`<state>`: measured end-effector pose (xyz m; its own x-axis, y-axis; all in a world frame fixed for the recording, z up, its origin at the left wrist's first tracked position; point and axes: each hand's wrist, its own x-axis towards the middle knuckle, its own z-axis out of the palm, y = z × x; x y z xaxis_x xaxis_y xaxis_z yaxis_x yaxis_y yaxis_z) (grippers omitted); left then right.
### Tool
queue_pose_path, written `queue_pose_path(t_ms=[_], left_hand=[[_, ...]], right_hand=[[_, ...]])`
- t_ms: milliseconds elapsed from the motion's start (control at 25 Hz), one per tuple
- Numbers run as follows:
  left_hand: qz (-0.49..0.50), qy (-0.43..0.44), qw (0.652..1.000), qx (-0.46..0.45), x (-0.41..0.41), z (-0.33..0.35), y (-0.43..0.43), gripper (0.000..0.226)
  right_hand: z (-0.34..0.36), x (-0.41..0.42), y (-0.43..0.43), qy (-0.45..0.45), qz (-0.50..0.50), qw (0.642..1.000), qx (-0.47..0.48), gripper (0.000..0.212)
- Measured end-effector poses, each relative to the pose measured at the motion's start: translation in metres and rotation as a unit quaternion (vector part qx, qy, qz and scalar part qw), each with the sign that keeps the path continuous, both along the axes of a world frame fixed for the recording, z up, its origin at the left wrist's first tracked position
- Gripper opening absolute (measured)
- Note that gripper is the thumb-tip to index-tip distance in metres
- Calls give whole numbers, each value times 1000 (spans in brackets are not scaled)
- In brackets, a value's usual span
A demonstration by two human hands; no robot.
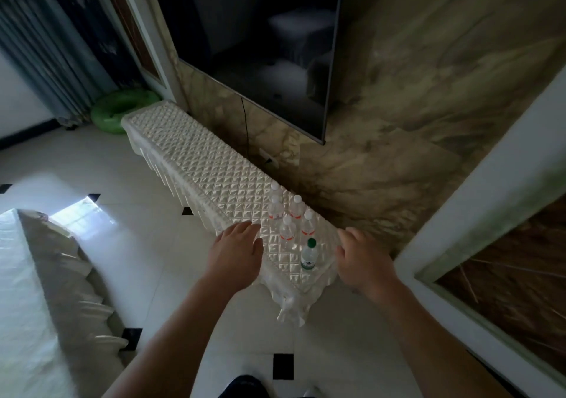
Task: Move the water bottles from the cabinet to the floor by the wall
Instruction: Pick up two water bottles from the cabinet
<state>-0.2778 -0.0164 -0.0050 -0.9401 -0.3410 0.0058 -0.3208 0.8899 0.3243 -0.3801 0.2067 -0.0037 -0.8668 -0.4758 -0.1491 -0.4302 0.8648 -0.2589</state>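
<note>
Left hand (237, 249) fingers (245, 227) extended, loosely spread, palm down, holding nothing; tips over front edge of tabletop (196, 158), just left of bottle cluster. Right hand (361, 259) fingers (347, 239) slightly curled, apart, empty; hovering at near-right corner of tabletop, just right of green-capped bottle (309, 255). Contact with cloth not clear for either hand.

Green-capped bottle upright on tabletop, between the two hands, nearest the near end. Just behind it, five white-capped bottles (288, 229) with red labels, upright, bunched close: two in the nearer row, two behind, one more at the far left of the group. All six still on tabletop, none on floor (122, 183).

Tabletop = long low cabinet under quilted white cloth with fringe hanging off front and near end; runs along marbled wall (398, 121). Rest of cloth surface bare beyond bottles. Dark TV screen (260, 45) mounted on wall above cabinet, cable dropping behind it. Green inflatable ring (116, 109) on floor at far end of cabinet, curtain (39, 45) beside it. Floor of white tiles with small black insets in front of cabinet. Bed edge (36, 275) across the floor from cabinet, lower left. White-framed panel (490, 213) right of cabinet's near end.
</note>
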Motion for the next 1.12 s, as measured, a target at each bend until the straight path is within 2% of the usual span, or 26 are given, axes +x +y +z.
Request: queue_pose_path(t_ms=[280, 680, 960, 1120], left_hand=[[-18, 0, 1000, 15, -55, -17, -48, 43], [-73, -45, 994, 61, -138, -61, -96, 48], [-45, -78, 993, 78, -182, -131, -91, 50], [-24, -97, 990, 98, -208, -193, -83, 56]], right_hand=[[-12, -44, -41, -15, -30, 999, 5, 46], [-50, -92, -74, -57, -106, 993, -20, 48], [-120, -137, -69, -112, -86, 990, -26, 48], [-186, -154, -71, -149, -91, 982, -69, 53]])
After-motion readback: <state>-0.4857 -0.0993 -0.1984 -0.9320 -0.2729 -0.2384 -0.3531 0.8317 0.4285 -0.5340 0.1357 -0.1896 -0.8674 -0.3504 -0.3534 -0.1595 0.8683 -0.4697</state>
